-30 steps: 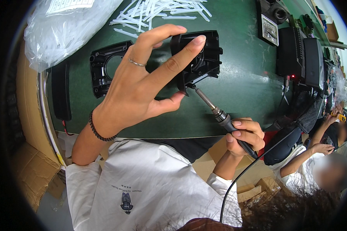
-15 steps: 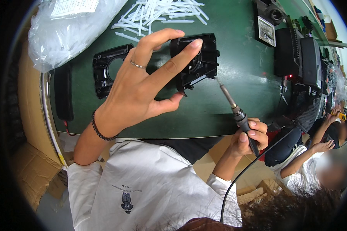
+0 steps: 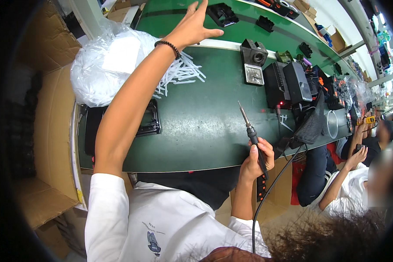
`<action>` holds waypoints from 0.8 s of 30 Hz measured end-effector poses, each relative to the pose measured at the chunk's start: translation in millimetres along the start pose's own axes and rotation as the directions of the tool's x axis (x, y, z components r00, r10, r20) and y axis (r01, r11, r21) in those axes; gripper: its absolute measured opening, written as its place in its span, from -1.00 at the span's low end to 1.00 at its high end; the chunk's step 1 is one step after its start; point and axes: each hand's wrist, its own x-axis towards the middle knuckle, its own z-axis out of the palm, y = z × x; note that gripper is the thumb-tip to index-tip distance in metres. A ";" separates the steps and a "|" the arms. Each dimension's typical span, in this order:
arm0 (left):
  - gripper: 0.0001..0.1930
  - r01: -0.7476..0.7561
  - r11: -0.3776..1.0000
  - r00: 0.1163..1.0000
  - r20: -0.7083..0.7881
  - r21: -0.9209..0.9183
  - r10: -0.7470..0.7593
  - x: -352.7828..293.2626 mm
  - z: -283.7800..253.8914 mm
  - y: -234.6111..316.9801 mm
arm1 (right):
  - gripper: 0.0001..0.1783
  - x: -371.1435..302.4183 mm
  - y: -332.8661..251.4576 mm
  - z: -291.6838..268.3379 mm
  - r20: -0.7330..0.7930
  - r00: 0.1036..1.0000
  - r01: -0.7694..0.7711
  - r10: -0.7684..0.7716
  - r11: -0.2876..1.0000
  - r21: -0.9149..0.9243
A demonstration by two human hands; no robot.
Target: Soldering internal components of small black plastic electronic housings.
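My left hand (image 3: 193, 27) reaches over the far side of the bench, fingers spread and holding nothing. Just beyond its fingers a black plastic housing (image 3: 222, 15) lies on a green strip behind the bench. Closed around the handle of a soldering iron (image 3: 251, 133), my right hand (image 3: 258, 160) stays near the bench's front edge. The iron's tip points up and away, touching nothing. Another black frame-shaped part (image 3: 152, 122) rests on the bench, partly hidden by my left forearm.
A clear plastic bag (image 3: 89, 72) and a heap of white strips (image 3: 183, 72) sit at the left. An iron stand (image 3: 254, 56) and a black soldering station (image 3: 276, 85) stand at the right. The iron's cord (image 3: 273, 192) trails past my right arm. Co-workers sit at the far right.
My left hand has let go of the black housing, which now lies on the far green strip. My view has shifted farther out; the right hand still holds the iron.
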 end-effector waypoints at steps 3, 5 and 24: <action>-0.19 -0.048 0.993 0.995 0.078 -0.105 0.057 -32.9 -18.7 44.7 | -0.81 1.5 4.6 -9.1 -0.050 0.998 0.023 -0.026 0.997 -0.068; -0.32 -0.006 0.999 0.988 0.156 -0.040 0.012 -81.1 -63.8 78.5 | -0.80 0.7 4.8 -10.8 -0.083 0.996 0.020 -0.028 0.996 -0.092; -0.69 0.151 0.986 0.979 0.127 0.072 -0.160 -222.9 -104.7 85.2 | -0.75 4.1 -9.1 -6.8 0.174 0.979 0.171 -0.110 0.905 -0.389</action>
